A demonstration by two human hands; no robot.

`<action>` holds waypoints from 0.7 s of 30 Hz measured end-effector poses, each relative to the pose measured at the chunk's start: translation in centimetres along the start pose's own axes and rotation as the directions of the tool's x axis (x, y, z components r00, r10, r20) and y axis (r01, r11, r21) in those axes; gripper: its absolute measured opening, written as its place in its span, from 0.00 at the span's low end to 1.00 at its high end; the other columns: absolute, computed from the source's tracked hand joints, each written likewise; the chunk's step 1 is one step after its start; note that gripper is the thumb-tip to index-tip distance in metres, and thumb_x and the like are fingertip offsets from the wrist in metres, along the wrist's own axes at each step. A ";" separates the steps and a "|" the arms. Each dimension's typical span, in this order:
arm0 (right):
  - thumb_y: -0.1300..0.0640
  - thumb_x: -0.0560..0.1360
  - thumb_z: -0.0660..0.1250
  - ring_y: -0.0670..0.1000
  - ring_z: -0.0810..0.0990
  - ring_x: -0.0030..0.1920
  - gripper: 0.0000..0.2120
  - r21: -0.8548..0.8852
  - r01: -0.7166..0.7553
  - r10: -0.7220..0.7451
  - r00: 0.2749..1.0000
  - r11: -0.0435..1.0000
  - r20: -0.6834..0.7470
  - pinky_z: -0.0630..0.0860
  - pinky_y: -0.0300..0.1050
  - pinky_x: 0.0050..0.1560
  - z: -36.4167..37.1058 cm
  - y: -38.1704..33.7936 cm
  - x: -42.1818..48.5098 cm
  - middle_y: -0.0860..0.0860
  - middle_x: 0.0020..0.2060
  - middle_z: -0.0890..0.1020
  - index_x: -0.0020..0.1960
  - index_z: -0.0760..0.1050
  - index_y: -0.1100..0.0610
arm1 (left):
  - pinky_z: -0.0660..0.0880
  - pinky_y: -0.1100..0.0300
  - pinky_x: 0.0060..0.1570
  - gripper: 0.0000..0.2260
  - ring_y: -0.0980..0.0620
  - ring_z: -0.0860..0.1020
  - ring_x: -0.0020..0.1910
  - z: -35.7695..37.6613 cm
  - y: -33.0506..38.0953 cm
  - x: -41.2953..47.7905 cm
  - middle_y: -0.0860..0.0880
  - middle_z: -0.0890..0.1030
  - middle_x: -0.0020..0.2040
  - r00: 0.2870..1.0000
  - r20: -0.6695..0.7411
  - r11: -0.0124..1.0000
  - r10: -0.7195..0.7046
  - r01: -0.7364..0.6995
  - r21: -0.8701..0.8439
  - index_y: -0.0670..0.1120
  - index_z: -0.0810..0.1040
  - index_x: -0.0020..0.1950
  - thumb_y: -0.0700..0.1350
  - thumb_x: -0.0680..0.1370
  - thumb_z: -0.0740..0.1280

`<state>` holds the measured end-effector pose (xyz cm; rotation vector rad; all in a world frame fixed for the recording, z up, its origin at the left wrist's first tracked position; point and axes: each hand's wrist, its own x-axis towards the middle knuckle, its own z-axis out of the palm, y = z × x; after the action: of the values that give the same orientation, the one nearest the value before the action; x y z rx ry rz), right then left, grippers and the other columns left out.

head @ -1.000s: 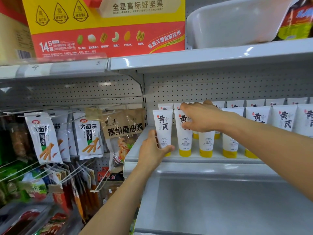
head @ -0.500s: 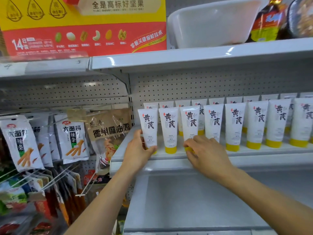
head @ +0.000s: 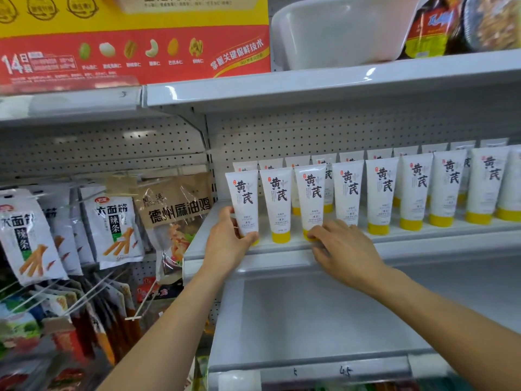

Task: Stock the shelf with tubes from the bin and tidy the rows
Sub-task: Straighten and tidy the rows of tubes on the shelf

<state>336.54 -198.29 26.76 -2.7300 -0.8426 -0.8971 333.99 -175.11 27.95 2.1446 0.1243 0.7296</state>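
Here left hand point(head: 225, 244) curls fingers round the leftmost glossy tube point(head: 244, 193), right hand point(head: 344, 252) pinches yellow cap point(head: 305, 234) of third tube point(head: 311, 193)

Every one of your tubes point(head: 349, 190) is white, with black brush characters, a small red mark and a yellow cap at the foot. The shelf point(head: 423, 231) under the tubes is plain pale grey, and the back panel point(head: 310, 131) behind them is pale grey dotted with a grid of small holes. Above the tubes the bin point(head: 338, 32) is white. Up and left of them the box point(head: 141, 38) is yellow over red. Left of the tubes hang a brown pouch point(head: 174, 204) with black characters and white bags point(head: 112, 227) printed with orange sticks.
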 end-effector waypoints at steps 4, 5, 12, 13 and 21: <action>0.53 0.75 0.63 0.57 0.77 0.52 0.13 -0.008 -0.022 0.022 1.000 1.000 -0.015 0.72 0.51 0.50 -0.5 -0.2 -0.4 0.52 0.51 0.80 0.58 0.77 0.52 | 0.74 0.49 0.62 0.36 0.50 0.76 0.61 -0.2 0.0 -0.3 0.49 0.76 0.64 0.999 -0.049 1.000 -0.019 0.018 -0.014 0.48 0.61 0.73 0.47 0.70 0.77; 0.53 0.75 0.64 0.57 0.77 0.52 0.13 -0.001 -0.028 0.028 0.999 1.000 -0.026 0.72 0.51 0.51 -0.7 -0.2 -0.6 0.52 0.51 0.80 0.58 0.77 0.52 | 0.72 0.50 0.64 0.37 0.50 0.74 0.64 -0.3 0.0 -0.5 0.48 0.73 0.68 0.997 -0.070 1.000 -0.013 0.012 -0.005 0.47 0.60 0.74 0.48 0.71 0.76; 0.55 0.74 0.65 0.58 0.77 0.54 0.15 0.055 -0.076 0.078 0.996 0.996 -0.046 0.71 0.51 0.52 -2.2 0.6 -2.5 0.53 0.53 0.79 0.60 0.76 0.52 | 0.64 0.56 0.67 0.29 0.49 0.67 0.68 -0.9 0.1 -3.0 0.46 0.67 0.70 0.986 -0.130 0.991 0.108 -0.096 0.098 0.44 0.64 0.72 0.48 0.75 0.71; 0.55 0.73 0.66 0.58 0.77 0.54 0.15 0.055 -0.081 0.084 0.995 0.995 -0.046 0.71 0.52 0.52 -2.2 0.9 -3.0 0.53 0.52 0.79 0.60 0.77 0.52 | 0.64 0.57 0.66 0.29 0.49 0.67 0.68 -0.9 0.2 -3.4 0.46 0.68 0.70 0.985 -0.133 0.990 0.111 -0.098 0.104 0.43 0.64 0.72 0.47 0.75 0.71; 0.55 0.75 0.65 0.56 0.75 0.58 0.15 0.122 -0.201 0.204 0.979 0.972 -0.019 0.70 0.51 0.55 -3.7 6.0 -5.5 0.52 0.55 0.78 0.61 0.75 0.52 | 0.70 0.59 0.56 0.19 0.53 0.72 0.55 2.5 4.0 -6.1 0.50 0.72 0.56 0.934 -0.246 0.966 0.259 -0.247 0.076 0.44 0.71 0.63 0.41 0.74 0.70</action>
<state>334.34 -206.92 26.73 -2.6320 -0.5782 -0.8183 329.70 -181.42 27.01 2.1228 -0.0020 1.1631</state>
